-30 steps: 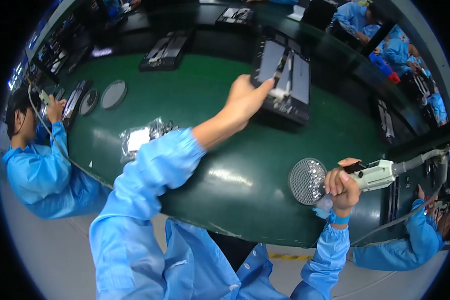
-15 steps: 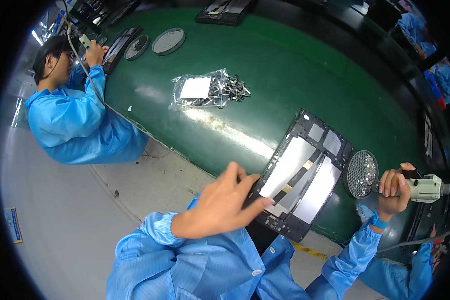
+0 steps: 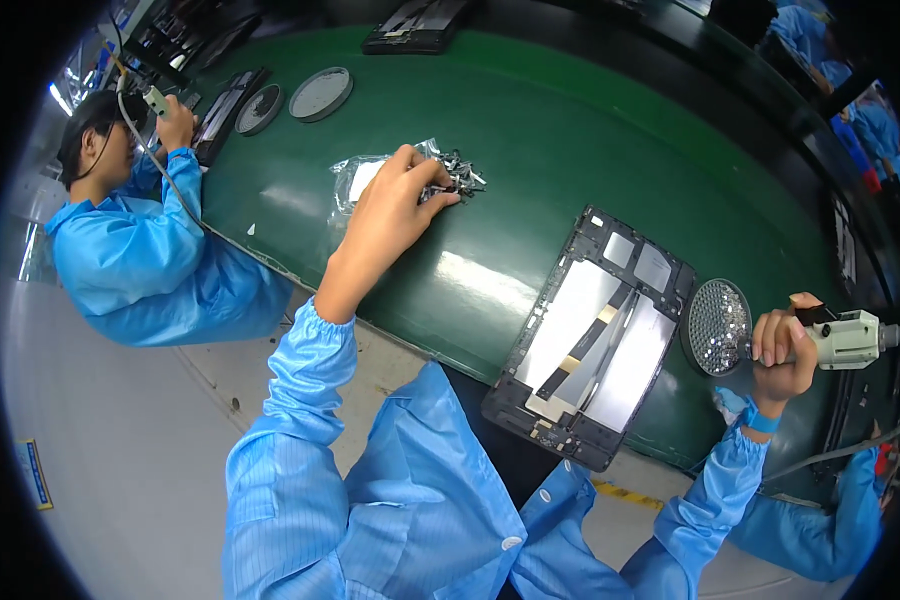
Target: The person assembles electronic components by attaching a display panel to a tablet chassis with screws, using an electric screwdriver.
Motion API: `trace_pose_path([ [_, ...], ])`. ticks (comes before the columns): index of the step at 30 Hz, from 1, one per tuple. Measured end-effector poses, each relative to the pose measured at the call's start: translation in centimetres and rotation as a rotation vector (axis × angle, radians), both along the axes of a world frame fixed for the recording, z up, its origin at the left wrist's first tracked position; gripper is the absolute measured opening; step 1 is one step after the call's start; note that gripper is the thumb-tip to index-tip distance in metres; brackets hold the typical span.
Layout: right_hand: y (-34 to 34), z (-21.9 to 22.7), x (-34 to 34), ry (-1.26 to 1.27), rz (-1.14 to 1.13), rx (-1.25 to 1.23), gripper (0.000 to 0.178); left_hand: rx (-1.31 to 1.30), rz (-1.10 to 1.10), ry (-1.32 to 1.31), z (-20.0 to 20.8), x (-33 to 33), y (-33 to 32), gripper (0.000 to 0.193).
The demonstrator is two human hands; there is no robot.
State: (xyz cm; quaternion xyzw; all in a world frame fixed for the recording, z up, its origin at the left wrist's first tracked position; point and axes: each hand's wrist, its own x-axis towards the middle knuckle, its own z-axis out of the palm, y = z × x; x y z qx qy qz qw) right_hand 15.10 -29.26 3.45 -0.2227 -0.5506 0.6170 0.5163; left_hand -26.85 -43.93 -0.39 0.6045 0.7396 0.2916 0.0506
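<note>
My left hand reaches over a clear plastic bag and the pile of small black and silver parts spilling from it. Its thumb and fingers are bent together at the edge of the pile; what they pinch is hidden. In my right hand is a pale electric screwdriver, its tip end over a round dish of small shiny screws. Between my hands an opened tablet lies on the green table, its silver inner plates and a dark ribbon cable showing. Neither hand touches it.
A co-worker in blue sits at the left with a similar screwdriver and device. Two round dishes stand nearby. Another opened device lies at the far edge of the green table. A cable runs at the lower right.
My left hand has left the tablet's left edge and moved up and left to the small parts, closing its fingers there. My right hand still holds the screwdriver over the screw dish.
</note>
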Motion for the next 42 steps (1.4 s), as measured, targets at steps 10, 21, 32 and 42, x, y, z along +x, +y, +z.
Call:
trace_pose_path([
  [10,-0.1,0.4,0.1,-0.020,0.001,0.006,0.034,0.327,-0.195,-0.405,2.5,1.9,2.2,0.012],
  [21,-0.2,0.4,-0.3,-0.046,-0.020,0.006,0.034,-0.047,-0.387,-0.730,0.2,6.9,9.5,0.033],
  [32,-0.3,0.8,-0.4,-0.042,-0.036,0.006,0.034,-0.283,-0.515,-0.678,-0.6,6.2,11.1,0.030],
  [42,-0.3,0.6,-0.2,-0.048,-0.002,0.021,0.036,-0.354,-0.461,-0.732,-0.2,5.5,11.2,0.030],
])
